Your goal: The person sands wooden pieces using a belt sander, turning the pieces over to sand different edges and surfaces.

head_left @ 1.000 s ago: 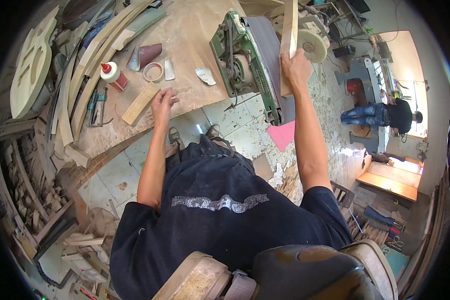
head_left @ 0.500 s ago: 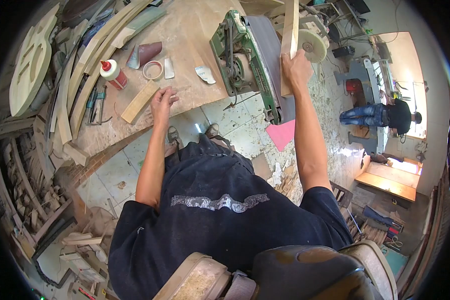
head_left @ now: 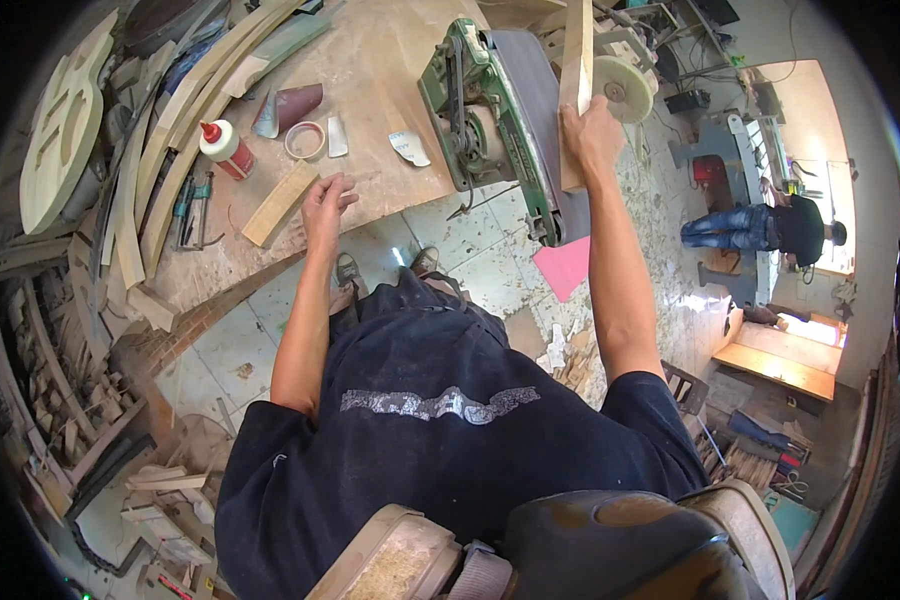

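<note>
My right hand (head_left: 592, 138) grips a pale wooden bar (head_left: 577, 62) that stands along the side of the green belt sander (head_left: 515, 140), close to its grey belt (head_left: 535, 90). Whether the bar touches the belt I cannot tell. Over the workbench's front edge is my left hand (head_left: 326, 206), holding nothing, its fingers loosely bent and apart. Just left of it lies a short wooden block (head_left: 280, 205). Beyond that are a roll of tape (head_left: 305, 141), a curled piece of sandpaper (head_left: 300, 103) and a glue bottle (head_left: 227, 150) with a red cap.
Clamps (head_left: 192, 210) and long curved wooden strips (head_left: 185, 100) fill the workbench's left side. A round disc (head_left: 622, 90) stands right of the sander. Pink paper (head_left: 562, 268) lies on the tiled floor below. Another person (head_left: 770, 228) works at a machine far right.
Hardly anything differs. The person at the far right has shifted very slightly; both my hands and the wooden bar stay in place.
</note>
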### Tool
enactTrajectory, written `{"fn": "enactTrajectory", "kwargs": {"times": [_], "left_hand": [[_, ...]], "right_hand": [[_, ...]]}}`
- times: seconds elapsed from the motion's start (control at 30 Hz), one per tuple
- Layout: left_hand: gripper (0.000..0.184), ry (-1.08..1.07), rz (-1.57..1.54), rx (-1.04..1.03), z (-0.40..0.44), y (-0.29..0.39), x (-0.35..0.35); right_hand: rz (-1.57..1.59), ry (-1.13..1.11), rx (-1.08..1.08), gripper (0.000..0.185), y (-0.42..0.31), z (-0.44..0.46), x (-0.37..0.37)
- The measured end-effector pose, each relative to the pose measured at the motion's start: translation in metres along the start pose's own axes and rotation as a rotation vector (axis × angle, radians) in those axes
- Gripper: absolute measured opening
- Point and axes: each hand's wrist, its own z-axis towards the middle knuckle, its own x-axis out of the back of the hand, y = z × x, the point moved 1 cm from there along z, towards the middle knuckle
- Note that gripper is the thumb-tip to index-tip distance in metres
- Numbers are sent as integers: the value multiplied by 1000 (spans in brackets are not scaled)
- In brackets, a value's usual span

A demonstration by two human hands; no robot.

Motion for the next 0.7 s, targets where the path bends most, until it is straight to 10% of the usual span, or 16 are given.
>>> {"fn": "enactTrajectory", "kwargs": {"times": [0.7], "left_hand": [[39, 10, -7, 34, -2, 6, -4]], "right_hand": [[10, 27, 8, 49, -7, 7, -7]]}}
